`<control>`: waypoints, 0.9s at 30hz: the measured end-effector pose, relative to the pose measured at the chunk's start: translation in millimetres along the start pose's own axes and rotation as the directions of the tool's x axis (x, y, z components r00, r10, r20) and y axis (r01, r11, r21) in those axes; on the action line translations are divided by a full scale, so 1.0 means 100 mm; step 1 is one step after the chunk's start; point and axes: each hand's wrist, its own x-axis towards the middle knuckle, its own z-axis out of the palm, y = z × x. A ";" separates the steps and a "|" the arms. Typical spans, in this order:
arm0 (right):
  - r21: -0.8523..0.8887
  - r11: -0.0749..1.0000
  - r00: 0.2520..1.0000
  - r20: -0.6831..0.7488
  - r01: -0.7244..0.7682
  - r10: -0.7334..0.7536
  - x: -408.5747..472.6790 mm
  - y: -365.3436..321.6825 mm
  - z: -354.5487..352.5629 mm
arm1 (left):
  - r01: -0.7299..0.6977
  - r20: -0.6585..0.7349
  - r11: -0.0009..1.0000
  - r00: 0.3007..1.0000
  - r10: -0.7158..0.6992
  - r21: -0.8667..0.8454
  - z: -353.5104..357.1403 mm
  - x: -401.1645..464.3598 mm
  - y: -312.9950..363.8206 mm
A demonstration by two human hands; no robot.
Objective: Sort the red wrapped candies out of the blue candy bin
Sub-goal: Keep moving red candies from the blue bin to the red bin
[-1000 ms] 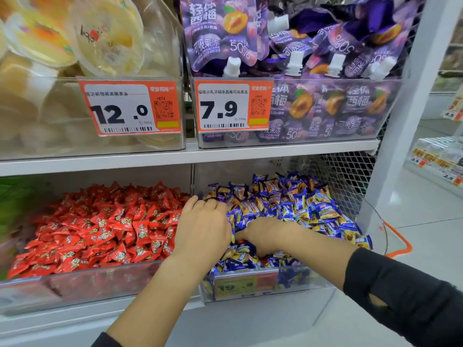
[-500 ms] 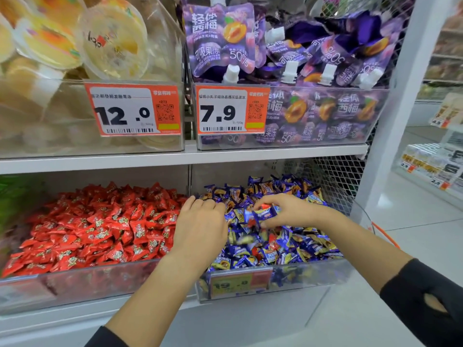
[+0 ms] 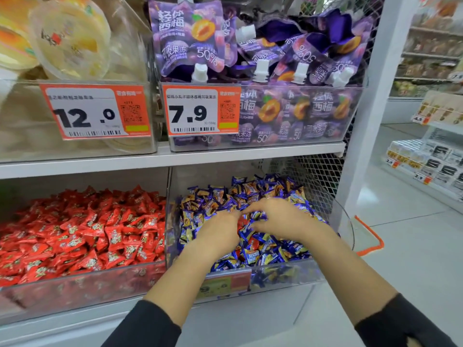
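Shop shelving, white, two tiers of clear plastic bins; grey tiled aisle floor to the right.

Head view. Upper tier: left bin holds clear jelly cups (image 3: 72, 38), orange price tag (image 3: 96, 112) reading "12.0". Right bin holds purple spouted pouches (image 3: 190, 38) printed "轻体西梅", "可吸果冻", "50%"; its tag (image 3: 201, 110) reads "7.9".

Lower tier: left bin (image 3: 82, 286) full of red wrapped candies (image 3: 82, 229). Blue candy bin (image 3: 283, 274) beside it, heaped with blue-and-yellow wrapped sweets (image 3: 253, 189); front tag (image 3: 225, 284) blurred, unreadable.

Both hands lie on the blue heap, near its middle, fingertips almost meeting. Left hand (image 3: 218, 232): fingers curled down into the sweets; cannot tell what they hold. Right hand (image 3: 278, 217): fingers bent, tips drawn together over the pile; grip unclear. Stray red candy (image 3: 253, 242) shows between and below the hands, among the blue ones. Black sleeves on both forearms.
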 end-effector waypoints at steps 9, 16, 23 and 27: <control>0.182 0.974 0.991 -0.011 -0.131 0.136 0.05 0.25 0.12 | 0.054 0.105 0.996 0.993 -0.046 -0.074 -0.03 0.11 -0.06; -0.143 0.976 0.962 -0.241 -0.165 0.128 0.11 0.29 0.05 | 0.084 0.101 0.992 0.992 -0.075 -0.094 -0.17 0.09 -0.13; 0.029 0.998 0.991 0.117 0.057 -0.060 0.15 0.01 0.30 | 0.013 0.330 1.000 0.944 -0.008 -0.013 0.02 0.09 -0.07; -0.067 0.997 0.964 0.267 0.031 -0.012 0.18 0.10 0.33 | -0.062 0.341 0.987 0.940 0.009 0.147 0.07 0.08 -0.05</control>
